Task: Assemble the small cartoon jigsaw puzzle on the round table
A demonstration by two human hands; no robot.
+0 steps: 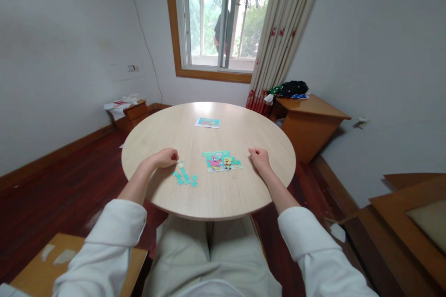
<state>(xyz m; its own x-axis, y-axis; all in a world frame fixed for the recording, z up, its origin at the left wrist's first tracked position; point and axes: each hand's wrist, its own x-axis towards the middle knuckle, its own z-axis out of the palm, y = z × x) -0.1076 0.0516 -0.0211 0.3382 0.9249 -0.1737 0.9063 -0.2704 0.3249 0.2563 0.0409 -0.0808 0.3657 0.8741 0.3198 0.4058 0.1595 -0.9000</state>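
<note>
A partly joined jigsaw puzzle (pixel 219 161) with pink and yellow cartoon figures lies on the round table (pixel 230 199). Left of it, loose turquoise puzzle pieces (pixel 186 178) are scattered in a small group. My left hand (pixel 167 157) is closed at the upper end of that group, fingertips beside a pale piece (pixel 180 164); whether they grip anything is hidden. To the right of the puzzle, my right hand (pixel 259 158) rests near the tabletop with its fingers pinched together. Anything inside that pinch is too small to make out.
A picture sheet (pixel 207 123) with similar figures lies towards the table's far side. Behind to the right, a wooden desk (pixel 313 106) carries dark cloths. A low cabinet (pixel 135 110) with papers stands at left. Beyond the window, a person (pixel 220 32) is partly visible.
</note>
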